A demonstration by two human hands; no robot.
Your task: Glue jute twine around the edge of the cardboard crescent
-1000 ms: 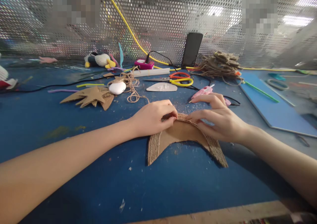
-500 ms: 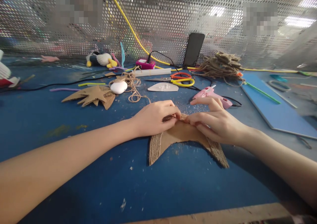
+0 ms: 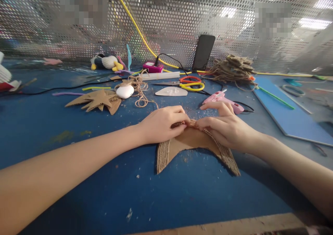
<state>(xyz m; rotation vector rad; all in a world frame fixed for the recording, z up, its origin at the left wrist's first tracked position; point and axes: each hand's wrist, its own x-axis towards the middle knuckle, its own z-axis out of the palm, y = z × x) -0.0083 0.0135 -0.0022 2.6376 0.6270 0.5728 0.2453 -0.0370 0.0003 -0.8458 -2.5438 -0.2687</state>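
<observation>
A cardboard star [image 3: 191, 141], partly wrapped in brown twine, lies flat on the blue table [image 3: 78, 179]. My left hand [image 3: 161, 124] rests on its upper left part with the fingers curled, pinching the twine at the star's top edge. My right hand [image 3: 227, 129] presses on the upper right part, fingertips meeting the left hand's at the twine. Two twine-covered points stick out below my hands.
A pink glue gun [image 3: 223, 101] lies just behind my right hand. Farther back are scissors [image 3: 191, 83], loose twine [image 3: 139, 89], bare cardboard stars [image 3: 97, 101], a white pebble-like object [image 3: 125, 91], a phone [image 3: 203, 53] leaning on the mesh wall, a twine-wrapped pile [image 3: 232, 68] and a blue board [image 3: 288, 112].
My right hand's fingers have closed in toward the left hand at the star's top edge. The view has shifted slightly; the star has stayed in place.
</observation>
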